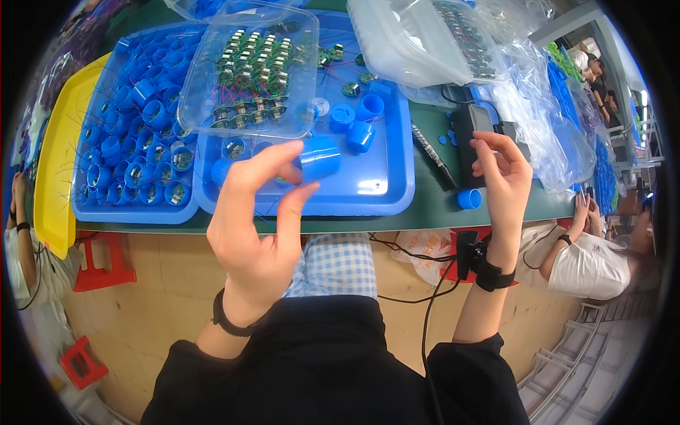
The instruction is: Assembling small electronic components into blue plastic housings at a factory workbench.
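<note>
Left hand [258,227] up close pinches a blue cylindrical cap [316,157] over the blue tray [382,191], right hand [504,177] loose and empty, so I'd keep that pinch steady, no squeezing.

A green worktable [425,209] stands over a tan floor [156,312] with red stools [103,262].

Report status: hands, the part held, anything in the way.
Left hand pinches blue cap. Right hand raised, empty. Blue tray beneath; nothing blocking.
</note>
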### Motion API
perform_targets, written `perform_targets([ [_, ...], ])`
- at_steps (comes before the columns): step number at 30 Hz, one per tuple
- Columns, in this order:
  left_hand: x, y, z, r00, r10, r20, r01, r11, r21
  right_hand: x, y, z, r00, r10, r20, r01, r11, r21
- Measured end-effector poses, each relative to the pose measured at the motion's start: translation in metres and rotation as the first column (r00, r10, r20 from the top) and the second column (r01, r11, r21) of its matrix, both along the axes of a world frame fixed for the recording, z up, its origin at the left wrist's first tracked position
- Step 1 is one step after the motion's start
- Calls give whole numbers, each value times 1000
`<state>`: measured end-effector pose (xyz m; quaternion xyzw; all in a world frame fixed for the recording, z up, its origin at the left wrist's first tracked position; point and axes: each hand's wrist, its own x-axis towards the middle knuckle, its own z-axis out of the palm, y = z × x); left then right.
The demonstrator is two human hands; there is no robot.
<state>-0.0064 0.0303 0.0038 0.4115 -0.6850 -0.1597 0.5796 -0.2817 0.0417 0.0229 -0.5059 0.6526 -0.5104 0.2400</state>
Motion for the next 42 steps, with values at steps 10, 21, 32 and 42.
perform_targets([
  [10, -29, 15, -8, 602, -460, -652, 742, 625, 244, -6, -33, -30, 513, 162, -843, -122, 986, 115],
  [21, -42, -6, -29, 550, -458, -699, 796, 540, 272, 0, -42, -30, 795, 123, -594, 46, 964, 261],
  [32, -47, -22, -26, 705, -537, -464, 692, 664, 283, 2, -44, -24, 868, 179, -463, -12, 940, 340],
  [42, -52, -26, -23, 881, -473, -9, 430, 794, 429, 3, -46, -28, 895, 155, -418, -37, 960, 276],
])
